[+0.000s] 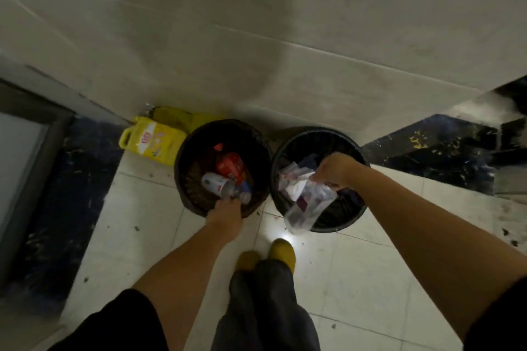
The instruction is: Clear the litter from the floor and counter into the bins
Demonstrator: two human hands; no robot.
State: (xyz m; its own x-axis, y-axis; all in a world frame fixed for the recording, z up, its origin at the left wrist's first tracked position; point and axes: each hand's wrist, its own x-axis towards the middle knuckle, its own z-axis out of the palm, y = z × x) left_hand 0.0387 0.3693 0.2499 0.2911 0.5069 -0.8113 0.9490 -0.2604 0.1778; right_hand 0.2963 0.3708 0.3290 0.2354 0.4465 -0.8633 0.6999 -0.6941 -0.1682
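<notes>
Two round black bins stand side by side on the floor against the wall. The left bin point(186, 179) holds a red packet point(231, 166) and a white container point(213, 181). My left hand point(225, 212) is at its near rim, fingers closed on a clear plastic bottle point(234, 191) that points into the bin. The right bin point(350, 212) holds crumpled white paper point(293, 179). My right hand point(336, 169) is above this bin, gripping a clear plastic bag point(309, 208) that hangs down over the near rim.
A yellow jug point(151, 142) lies on the floor left of the bins, with a yellow bag point(182, 120) behind it. A dark speckled counter point(445, 148) juts out at the right, a dark-framed panel point(20, 162) at the left. My yellow shoes point(268, 256) stand on pale tiles.
</notes>
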